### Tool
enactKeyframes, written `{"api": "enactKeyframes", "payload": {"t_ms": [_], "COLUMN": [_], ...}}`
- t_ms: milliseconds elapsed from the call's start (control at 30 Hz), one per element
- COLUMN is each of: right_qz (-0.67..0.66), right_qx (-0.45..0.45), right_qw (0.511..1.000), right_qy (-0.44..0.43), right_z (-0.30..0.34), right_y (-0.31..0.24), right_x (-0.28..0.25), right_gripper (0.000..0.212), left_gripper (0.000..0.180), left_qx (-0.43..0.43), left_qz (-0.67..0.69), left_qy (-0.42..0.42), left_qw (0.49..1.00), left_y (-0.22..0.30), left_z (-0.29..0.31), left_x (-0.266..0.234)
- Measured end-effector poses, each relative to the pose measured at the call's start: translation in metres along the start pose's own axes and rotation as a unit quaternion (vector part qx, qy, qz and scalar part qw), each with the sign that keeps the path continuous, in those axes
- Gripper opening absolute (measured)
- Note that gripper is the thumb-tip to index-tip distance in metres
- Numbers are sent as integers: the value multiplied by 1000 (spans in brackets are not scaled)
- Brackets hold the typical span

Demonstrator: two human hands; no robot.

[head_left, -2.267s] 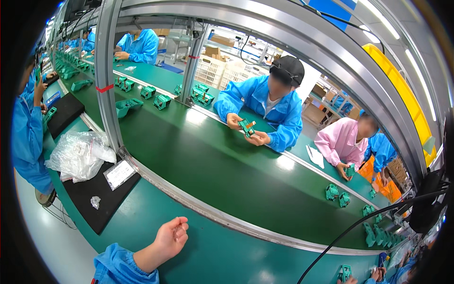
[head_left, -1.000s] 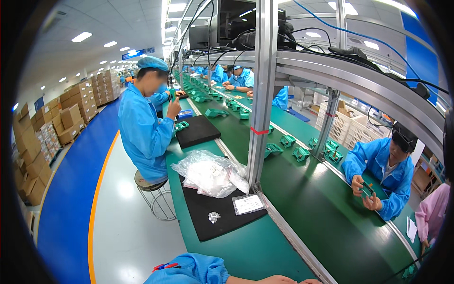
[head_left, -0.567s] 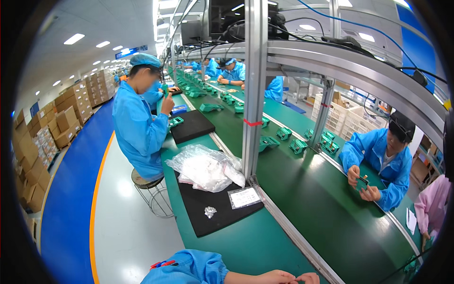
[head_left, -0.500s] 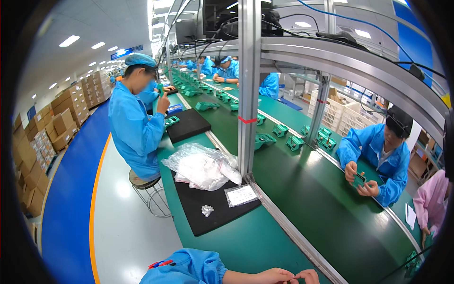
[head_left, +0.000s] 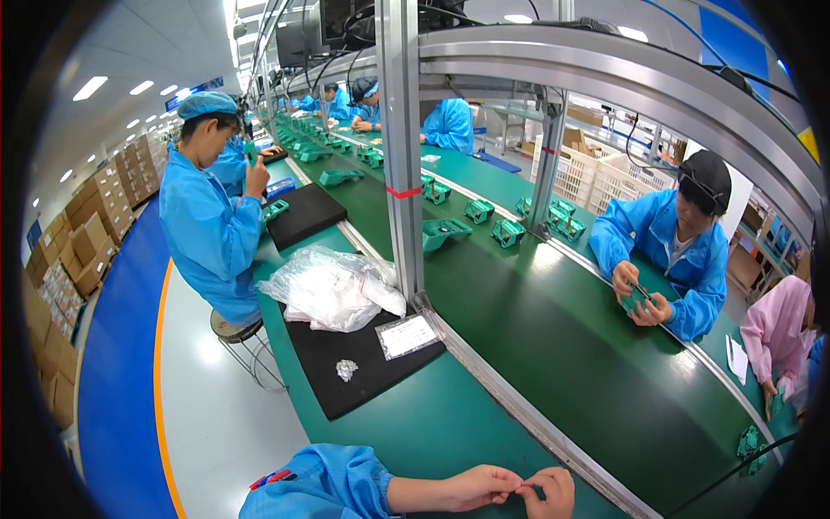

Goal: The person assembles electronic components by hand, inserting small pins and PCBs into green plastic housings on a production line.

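Note:
Low in the view, my left hand (head_left: pixel 481 487) and my right hand (head_left: pixel 550 494) meet fingertip to fingertip above the green bench top (head_left: pixel 450 432). Both are closed in a pinch; whatever sits between the fingers is too small to make out. Beyond them on the left lies a black foam mat (head_left: pixel 346 396). On it are a clear plastic bag of white pieces (head_left: pixel 333 285), a small pile of silvery bits (head_left: pixel 347 370) and a white label in a clear sleeve (head_left: pixel 406 336).
A metal post (head_left: pixel 399 173) rises beyond the mat. Right of a metal rail runs a green conveyor belt (head_left: pixel 553 320) carrying green plastic housings (head_left: pixel 507 231). Across it a co-worker (head_left: pixel 674 242) handles a green part. Another co-worker (head_left: pixel 212 216) sits at the far left.
The view has shifted, so the bench and mat appear further left. My hands show higher in the picture, still pinched together. The co-worker across the belt has turned the green part.

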State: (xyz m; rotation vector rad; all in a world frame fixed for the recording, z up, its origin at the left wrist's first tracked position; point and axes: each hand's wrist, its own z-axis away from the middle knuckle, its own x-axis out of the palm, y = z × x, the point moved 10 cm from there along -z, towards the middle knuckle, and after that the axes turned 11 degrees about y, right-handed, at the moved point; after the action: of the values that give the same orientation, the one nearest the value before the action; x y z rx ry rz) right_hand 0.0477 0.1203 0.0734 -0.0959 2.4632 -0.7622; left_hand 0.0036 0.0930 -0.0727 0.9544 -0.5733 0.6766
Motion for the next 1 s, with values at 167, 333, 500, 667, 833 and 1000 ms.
{"api": "enactKeyframes", "payload": {"t_ms": [167, 333, 500, 667, 833, 1000], "right_qz": [-14, -78, -143, -98, -11, -26], "right_qx": [101, 141, 190, 158, 61, 94], "right_qw": [995, 986, 971, 982, 998, 995], "right_qy": [5, 49, 38, 26, 24, 9], "right_z": [-1, 7, 6, 10, 10, 12], "right_y": [15, 39, 50, 51, 37, 40], "right_x": [1, 10, 12, 9, 7, 11], "right_gripper": [6, 11, 12, 13, 14, 14], "left_gripper": [12, 10, 10, 13, 15, 14], "left_qx": [27, 55, 109, 76, 20, 39], "left_qz": [4, -6, -101, -122, -78, -82], "left_qy": [-5, 71, 89, 86, 82, 62], "left_qw": [1000, 996, 985, 986, 993, 994], "left_y": [7, 22, 41, 31, 22, 27], "left_z": [-4, 4, 7, 5, 8, 11], "left_x": [4, -4, 1, 1, 3, 9]}}
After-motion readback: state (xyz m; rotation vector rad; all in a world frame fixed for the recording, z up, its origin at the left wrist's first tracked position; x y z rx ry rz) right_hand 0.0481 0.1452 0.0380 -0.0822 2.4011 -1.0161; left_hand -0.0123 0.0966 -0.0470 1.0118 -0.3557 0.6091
